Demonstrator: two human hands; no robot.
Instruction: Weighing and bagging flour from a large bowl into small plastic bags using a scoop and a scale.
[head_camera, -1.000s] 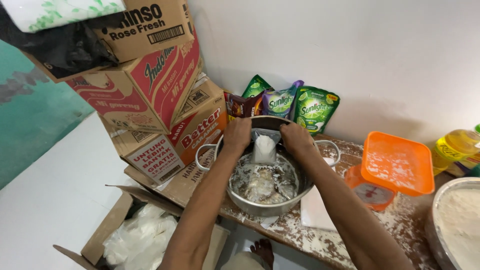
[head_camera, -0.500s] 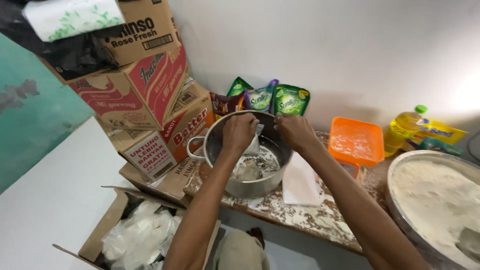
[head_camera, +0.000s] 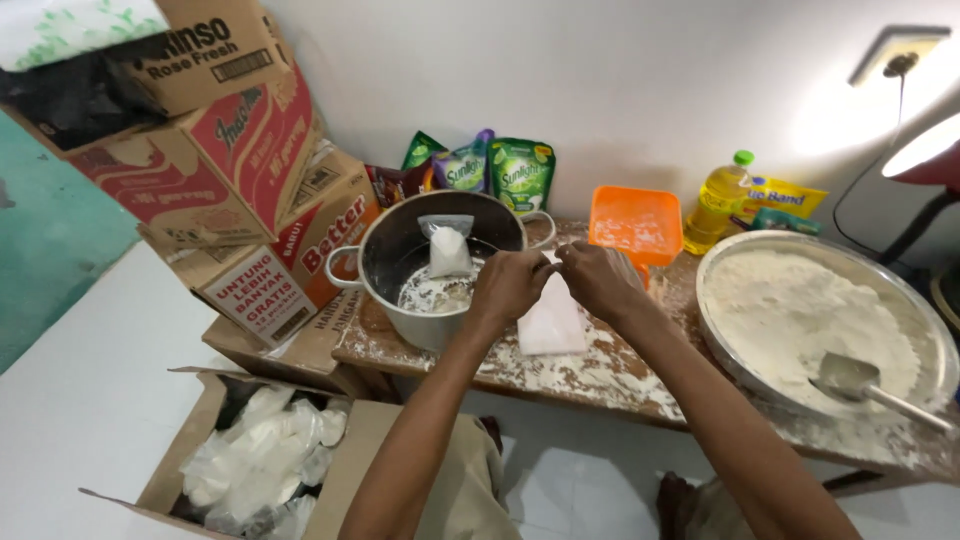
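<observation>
My left hand (head_camera: 508, 287) and my right hand (head_camera: 598, 280) meet above a small clear plastic bag of white flour (head_camera: 551, 320) and pinch its top. The bag rests on the flour-dusted wooden table (head_camera: 590, 375), just right of a metal pot (head_camera: 400, 270). Inside the pot another filled small bag (head_camera: 447, 248) leans upright against the far wall. White residue covers the pot's bottom.
A wide metal basin of flour (head_camera: 800, 310) with a metal scoop (head_camera: 850, 380) fills the table's right side. An orange tub (head_camera: 637, 225), an oil bottle (head_camera: 720, 200) and green pouches (head_camera: 520, 175) line the wall. Cardboard boxes (head_camera: 230, 170) stack at left; an open box of plastic bags (head_camera: 260, 460) sits on the floor.
Both hands have come out of the pot and moved right, leaving one filled bag standing inside. They now hold another bag on the table. The view has swung right.
</observation>
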